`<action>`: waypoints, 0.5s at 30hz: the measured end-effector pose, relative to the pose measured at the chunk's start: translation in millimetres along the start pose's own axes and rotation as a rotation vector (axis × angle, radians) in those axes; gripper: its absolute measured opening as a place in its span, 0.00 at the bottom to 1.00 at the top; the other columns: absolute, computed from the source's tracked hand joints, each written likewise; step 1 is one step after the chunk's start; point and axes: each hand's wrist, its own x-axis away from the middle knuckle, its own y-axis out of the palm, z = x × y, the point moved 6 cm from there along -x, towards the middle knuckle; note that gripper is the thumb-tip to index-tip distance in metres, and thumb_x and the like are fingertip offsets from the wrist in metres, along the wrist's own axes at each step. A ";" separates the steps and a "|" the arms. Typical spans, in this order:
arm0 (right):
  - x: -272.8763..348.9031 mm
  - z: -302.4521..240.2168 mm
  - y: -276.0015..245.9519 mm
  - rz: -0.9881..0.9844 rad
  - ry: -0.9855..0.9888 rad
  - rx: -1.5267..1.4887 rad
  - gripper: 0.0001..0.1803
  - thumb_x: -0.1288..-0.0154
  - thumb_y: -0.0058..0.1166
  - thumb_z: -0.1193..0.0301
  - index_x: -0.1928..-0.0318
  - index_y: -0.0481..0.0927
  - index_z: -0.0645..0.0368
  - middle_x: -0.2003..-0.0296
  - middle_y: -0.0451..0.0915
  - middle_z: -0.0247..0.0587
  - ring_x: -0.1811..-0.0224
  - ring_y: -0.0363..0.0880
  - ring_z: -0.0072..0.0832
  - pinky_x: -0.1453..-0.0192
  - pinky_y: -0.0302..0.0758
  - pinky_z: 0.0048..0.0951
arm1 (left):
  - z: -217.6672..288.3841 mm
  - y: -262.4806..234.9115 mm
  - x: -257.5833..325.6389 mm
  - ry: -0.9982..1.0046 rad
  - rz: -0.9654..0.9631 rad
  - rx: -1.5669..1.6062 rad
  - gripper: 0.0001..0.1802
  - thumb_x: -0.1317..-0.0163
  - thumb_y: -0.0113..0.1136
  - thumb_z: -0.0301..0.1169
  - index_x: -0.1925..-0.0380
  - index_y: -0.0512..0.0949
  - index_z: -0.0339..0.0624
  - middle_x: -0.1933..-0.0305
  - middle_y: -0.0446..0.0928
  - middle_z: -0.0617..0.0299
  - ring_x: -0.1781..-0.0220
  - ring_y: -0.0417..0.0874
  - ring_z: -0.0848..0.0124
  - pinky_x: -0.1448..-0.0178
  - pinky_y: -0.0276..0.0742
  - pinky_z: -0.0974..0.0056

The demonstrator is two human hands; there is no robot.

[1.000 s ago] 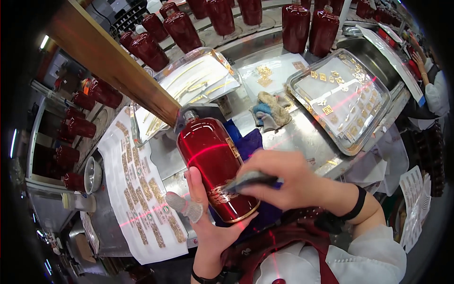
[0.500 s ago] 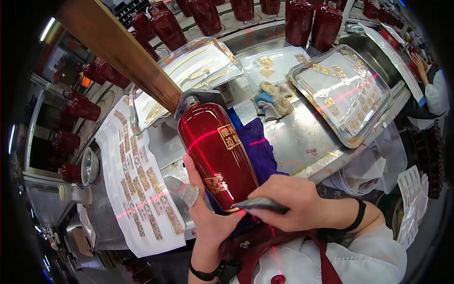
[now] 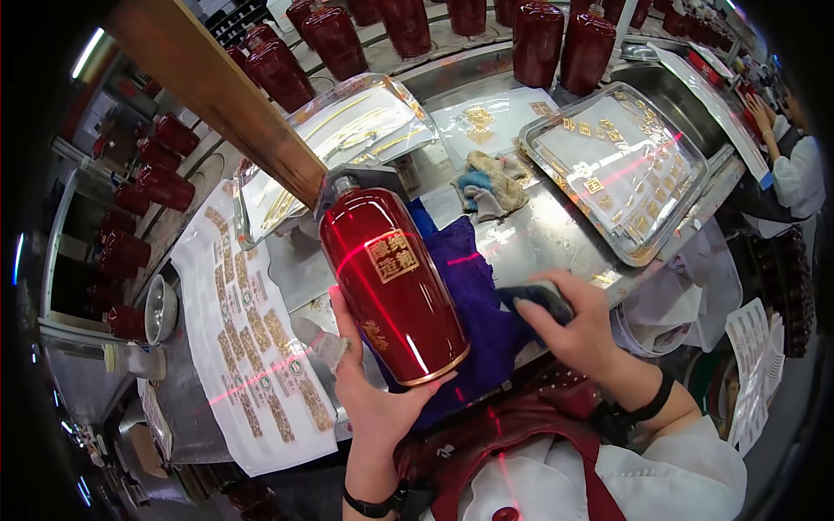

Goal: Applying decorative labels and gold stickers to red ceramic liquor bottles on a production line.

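Note:
A glossy dark red bottle (image 3: pixel 417 317) lies tilted before me, its neck toward a dark holder (image 3: pixel 382 177) at the foot of a wooden beam. On its upper face is a square gold emblem; a smaller gold motif shows low on its left side. My left hand (image 3: pixel 373 404) grips the gold-rimmed base, with a grey cover (image 3: pixel 321 344) on one finger. Off the bottle's right side, my right hand (image 3: pixel 580 328) holds a dark, flat hand tool (image 3: pixel 546 300), whose exact kind is unclear. A purple cloth (image 3: pixel 473 269) lies under and beside the bottle. Red light lines cross the bottle.
The wooden beam (image 3: pixel 230 95) slants in from the upper left. A sheet of gold stickers (image 3: pixel 252 347) lies left; a clear tray (image 3: pixel 643 239) with gold pieces sits right, near a crumpled rag (image 3: pixel 488 187). Red bottles (image 3: pixel 536 48) line the back. Another person's arm (image 3: pixel 795 182) shows far right.
The bottle has turned about its length, shifting the square emblem and lower motif leftward. My right hand has drawn away from its base, rightward and up, still holding the dark tool.

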 end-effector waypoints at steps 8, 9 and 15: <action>4.8 -23.2 11.2 -0.039 -0.183 -0.018 0.09 0.46 0.62 0.74 0.62 0.81 0.60 0.69 0.80 0.41 0.70 0.80 0.32 0.65 0.75 0.29 | 9.3 4.8 -2.8 -0.005 0.031 -0.111 0.71 0.69 0.81 0.42 0.31 0.42 0.31 0.29 0.53 0.45 0.31 0.62 0.59 0.29 0.54 0.57; 3.9 -9.0 1.3 0.060 -0.151 0.084 0.09 0.46 0.61 0.74 0.62 0.81 0.60 0.69 0.81 0.42 0.70 0.80 0.31 0.65 0.75 0.29 | -3.2 2.2 0.6 -0.043 -0.008 -0.016 0.72 0.70 0.81 0.43 0.31 0.42 0.32 0.29 0.52 0.45 0.31 0.61 0.57 0.29 0.53 0.57; 15.8 -42.7 13.3 -0.124 -0.283 -0.121 0.11 0.46 0.62 0.75 0.60 0.81 0.60 0.70 0.80 0.41 0.72 0.79 0.30 0.68 0.74 0.27 | 19.1 7.0 -1.5 0.139 0.103 -0.251 0.71 0.72 0.82 0.44 0.31 0.45 0.34 0.30 0.55 0.44 0.32 0.63 0.57 0.31 0.57 0.58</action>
